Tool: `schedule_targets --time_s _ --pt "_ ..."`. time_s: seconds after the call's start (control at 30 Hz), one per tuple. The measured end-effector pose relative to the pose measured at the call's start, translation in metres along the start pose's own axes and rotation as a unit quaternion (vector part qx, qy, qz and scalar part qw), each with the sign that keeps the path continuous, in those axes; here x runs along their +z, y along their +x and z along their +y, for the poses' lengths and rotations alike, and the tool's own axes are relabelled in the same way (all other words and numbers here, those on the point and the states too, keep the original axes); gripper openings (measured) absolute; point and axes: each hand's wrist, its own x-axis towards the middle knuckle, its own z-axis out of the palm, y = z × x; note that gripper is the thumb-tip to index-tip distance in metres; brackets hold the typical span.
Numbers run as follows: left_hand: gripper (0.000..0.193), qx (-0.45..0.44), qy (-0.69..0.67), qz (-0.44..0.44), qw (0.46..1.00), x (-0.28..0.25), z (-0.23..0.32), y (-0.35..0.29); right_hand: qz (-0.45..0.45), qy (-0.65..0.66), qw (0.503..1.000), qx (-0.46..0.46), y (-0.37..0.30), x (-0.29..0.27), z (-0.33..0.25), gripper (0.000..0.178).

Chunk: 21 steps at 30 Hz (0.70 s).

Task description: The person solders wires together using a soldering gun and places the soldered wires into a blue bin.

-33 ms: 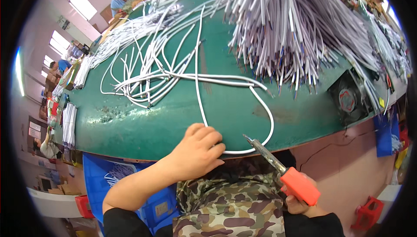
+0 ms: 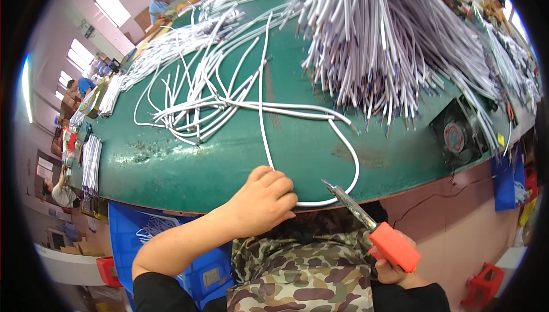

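Observation:
At the table's near edge, my left hand [image 2: 264, 202] is closed with its fingers bent around a white cable [image 2: 355, 160]. One length of that cable runs from the hand toward the back of the table, while another curves right in a loop. The part under my fingers is hidden. In my right hand [image 2: 394, 269] is a soldering iron [image 2: 357, 212], gripped by its red handle. Its dark tip points up and left, inside the cable loop and apart from my left hand.
Loose white cables [image 2: 197, 112] lie tangled on the green table [image 2: 171, 180]. A thick cable bundle [image 2: 377, 54] hangs over its far right part, near a black fan [image 2: 456, 134]. A blue bin [image 2: 128, 237] stands below at left. Other people sit farther off.
The whole view has shifted very slightly. Both hands keep their holds, and the soldering iron stays almost where it was.

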Motion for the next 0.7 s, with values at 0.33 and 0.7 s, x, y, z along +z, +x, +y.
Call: schedule_targets --time_s 0.33,0.7 --pt "0.030 -0.067 -0.298 -0.519 0.799 -0.099 -0.022 0.027 0.080 0.130 0.988 0.038 0.002 -0.051 0.006 0.054" --pt "0.019 -0.013 -0.588 0.492 0.642 -0.283 -0.004 -0.093 0.208 0.041 0.962 -0.175 0.082 -0.106 -0.055 0.064"
